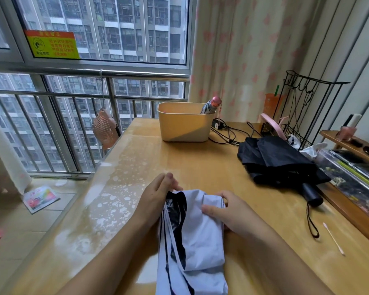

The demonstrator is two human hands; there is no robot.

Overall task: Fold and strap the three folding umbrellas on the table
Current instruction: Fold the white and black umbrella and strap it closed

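Both hands are on the pale lilac umbrella (pixel 197 237) at the near edge of the table (pixel 192 158), gathering its loose panels: the left hand (pixel 158 195) pinches the far end of the cloth, the right hand (pixel 226 211) clasps the bundle from the side. I'd say this is the folding step; next comes rolling it tight and finding the strap. The black umbrella (pixel 279 162) lies unfolded to the right, a third stands in the yellow bin (pixel 184 122). Plenty of bare tabletop ahead; the left edge is close
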